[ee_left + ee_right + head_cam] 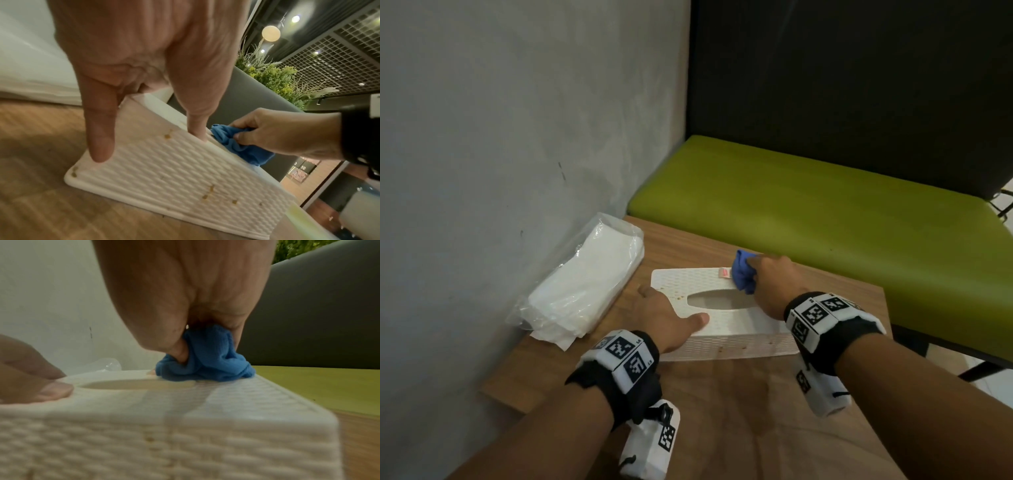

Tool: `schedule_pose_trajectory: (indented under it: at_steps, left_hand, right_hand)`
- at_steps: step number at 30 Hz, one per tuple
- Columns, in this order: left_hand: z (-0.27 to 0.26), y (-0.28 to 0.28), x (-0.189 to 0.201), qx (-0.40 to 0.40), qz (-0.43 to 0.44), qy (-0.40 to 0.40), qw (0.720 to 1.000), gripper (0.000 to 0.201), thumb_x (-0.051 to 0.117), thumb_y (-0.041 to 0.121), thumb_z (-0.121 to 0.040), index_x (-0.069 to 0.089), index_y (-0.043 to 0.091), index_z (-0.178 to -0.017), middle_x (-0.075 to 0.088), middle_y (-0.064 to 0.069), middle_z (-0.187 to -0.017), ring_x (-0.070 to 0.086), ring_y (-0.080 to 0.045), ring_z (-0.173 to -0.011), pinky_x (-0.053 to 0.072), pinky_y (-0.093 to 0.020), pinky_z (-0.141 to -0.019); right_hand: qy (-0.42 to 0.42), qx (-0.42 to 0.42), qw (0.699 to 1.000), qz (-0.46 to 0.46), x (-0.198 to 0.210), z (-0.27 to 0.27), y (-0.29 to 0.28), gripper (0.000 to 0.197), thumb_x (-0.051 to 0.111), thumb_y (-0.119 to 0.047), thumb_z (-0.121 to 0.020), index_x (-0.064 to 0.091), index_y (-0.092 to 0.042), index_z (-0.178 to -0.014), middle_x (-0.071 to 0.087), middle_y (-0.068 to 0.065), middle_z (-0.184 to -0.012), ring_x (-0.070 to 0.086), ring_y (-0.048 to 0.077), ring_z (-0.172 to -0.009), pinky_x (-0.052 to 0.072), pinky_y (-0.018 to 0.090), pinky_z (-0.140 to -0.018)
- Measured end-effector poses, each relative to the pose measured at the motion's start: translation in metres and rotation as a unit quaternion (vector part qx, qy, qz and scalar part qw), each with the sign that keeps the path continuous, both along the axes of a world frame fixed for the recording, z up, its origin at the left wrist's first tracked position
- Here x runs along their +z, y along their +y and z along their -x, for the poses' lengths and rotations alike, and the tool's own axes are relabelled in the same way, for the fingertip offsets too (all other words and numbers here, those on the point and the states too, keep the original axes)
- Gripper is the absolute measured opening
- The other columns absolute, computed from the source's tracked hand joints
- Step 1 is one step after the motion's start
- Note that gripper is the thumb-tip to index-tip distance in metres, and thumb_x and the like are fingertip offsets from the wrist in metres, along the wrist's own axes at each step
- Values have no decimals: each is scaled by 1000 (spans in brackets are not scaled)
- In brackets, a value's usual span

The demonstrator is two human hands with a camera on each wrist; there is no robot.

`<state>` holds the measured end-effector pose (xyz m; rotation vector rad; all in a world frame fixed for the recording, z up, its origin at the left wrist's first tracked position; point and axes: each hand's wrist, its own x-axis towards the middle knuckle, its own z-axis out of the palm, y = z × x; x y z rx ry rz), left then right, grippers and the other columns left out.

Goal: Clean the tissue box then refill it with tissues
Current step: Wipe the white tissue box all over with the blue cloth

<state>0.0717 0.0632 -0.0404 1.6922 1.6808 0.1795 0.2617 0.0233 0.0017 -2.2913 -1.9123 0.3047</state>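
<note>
Now tissue box [726,320] under left fingers [647,294], cloth-gripping right fingers [242,138].

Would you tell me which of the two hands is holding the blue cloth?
The right hand grips the bunched blue cloth on the tissue box top; the left hand only steadies the box's left end, holding no cloth.

Wall and tissue pack crowd the left

Bare worktop [739,411] lies open before the tissue box [726,329]; the bagged tissues [582,284] fill the strip along the wall [500,137].
</note>
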Motion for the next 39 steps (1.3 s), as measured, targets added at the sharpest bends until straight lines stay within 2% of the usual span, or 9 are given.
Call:
schedule_pose_trajectory:
  at_steps: [5, 10, 15, 18, 20, 24, 29, 33, 39]
  left_hand:
    - [9, 4, -8, 1, -11, -88, 996, 91, 84, 59, -49, 60, 18, -126, 68, 3, -123, 64, -18, -109, 52, -33, -92]
    - [17, 4, 3, -24, 9, -105, 994, 46, 89, 30, -68, 65, 18, -106, 63, 7, -91, 65, -19, -97, 45, -22, -70]
    - [19, 4, 14, 27, 13, -72, 997, 61, 85, 43, -70, 64, 12, -118, 67, -8, -124, 62, -27, -114, 42, -26, -82]
    - [13, 10, 8, 3, 22, -100, 995, 54, 89, 38, -64, 70, 14, -109, 73, -4, -112, 67, -25, -102, 53, -34, -89]
    - [9, 11, 9, -36, 30, -109, 993, 52, 88, 41, -58, 72, 18, -102, 76, 0, -100, 70, -21, -92, 57, -41, -87]
    - [7, 8, 5, -31, 10, -109, 994, 44, 85, 40, -67, 71, 19, -103, 74, 0, -98, 68, -19, -89, 53, -30, -76]
    - [4, 3, -1, 2, 47, -171, 984, 36, 78, 23, -81, 70, 17, -115, 73, -3, -111, 68, -23, -102, 53, -34, -90]
    - [2, 5, -3, -9, 54, -183, 982, 35, 77, 20, -81, 69, 21, -115, 74, -4, -107, 69, -25, -99, 55, -46, -93]
    - [1, 14, -12, -34, 60, -166, 984, 62, 70, 49, -52, 70, 24, -109, 75, -1, -100, 71, -26, -93, 59, -47, -86]
  right_hand:
    - [55, 49, 997, -9, -2, 16, 9, 44, 53, 8, -74, 35, -26, -53, 51, -14, -67, 60, 20, -75, 45, 25, -69]
    - [98, 126, 987, 15, -2, 39, 13, 18, 53, 13, -76, 58, -3, -73, 63, 18, -88, 54, 15, -68, 41, 8, -65]
    - [70, 61, 996, 5, 1, 12, 6, 46, 47, 10, -80, 32, -26, -57, 47, -10, -63, 39, -5, -52, 32, 0, -52]
    - [62, 69, 995, 21, -5, 12, 7, 43, 48, 3, -81, 31, -28, -57, 55, -6, -72, 44, 12, -59, 32, 8, -61]
    - [52, 71, 996, 11, -7, 20, 9, 31, 49, -3, -81, 36, -28, -68, 54, -3, -79, 44, 21, -66, 40, 28, -69]
    - [-13, 34, 999, 2, -4, 24, 8, 24, 51, -13, -88, 35, -30, -93, 47, 1, -88, 42, 22, -77, 43, 32, -74]
    - [20, 101, 994, 18, -11, 22, 14, 32, 50, -4, -68, 35, -31, -62, 56, -2, -77, 50, 24, -68, 50, 38, -70]
    - [-14, 163, 986, 25, -2, 29, 9, 18, 54, 2, -78, 60, -14, -83, 64, 7, -98, 57, 24, -90, 31, 25, -71]
    - [52, 121, 991, -25, 5, 27, 13, 13, 53, 10, -77, 60, -1, -80, 55, 5, -76, 56, 9, -71, 33, 4, -61]
